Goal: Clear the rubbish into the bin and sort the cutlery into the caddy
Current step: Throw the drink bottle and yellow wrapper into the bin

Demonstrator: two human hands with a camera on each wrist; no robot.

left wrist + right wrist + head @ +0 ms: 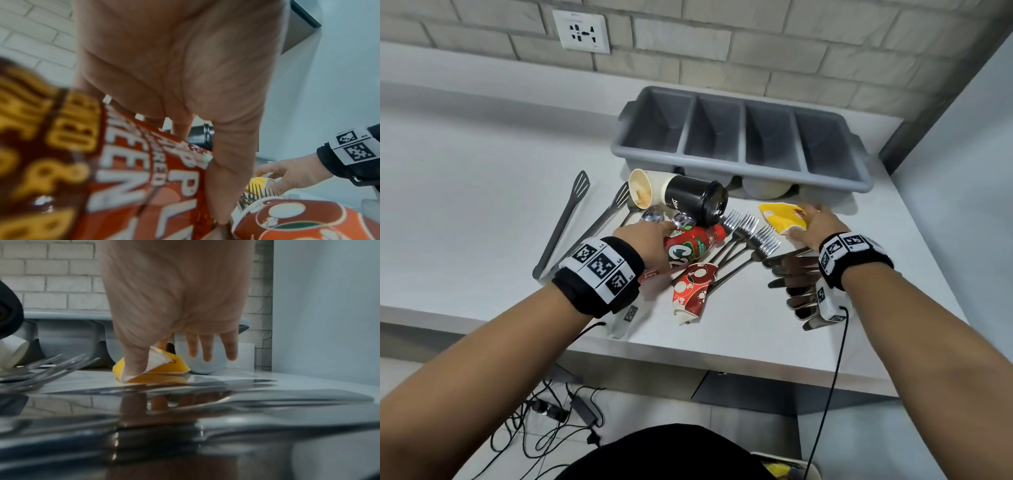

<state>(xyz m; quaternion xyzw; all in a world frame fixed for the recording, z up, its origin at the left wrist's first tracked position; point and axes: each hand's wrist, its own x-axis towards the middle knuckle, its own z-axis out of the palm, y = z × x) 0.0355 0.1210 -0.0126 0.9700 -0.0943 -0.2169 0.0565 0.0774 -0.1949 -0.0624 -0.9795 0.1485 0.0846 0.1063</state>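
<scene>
Bin (pixel 787 467): floor, nearest the person, below the surface edge, where rubbish can drop.
Knives (pixel 796 281): fanned under the right wrist.
Left hand (pixel 650 245): curled round the red bottle (pixel 690 245), likely for binning.
Right hand (pixel 816 224): thumb and forefinger pinch the yellow wrapper (pixel 784 217), other fingers spread.
Forks (pixel 748 229): between both hands, unsorted.
Caddy (pixel 743 159): farthest, compartments unfilled.
</scene>
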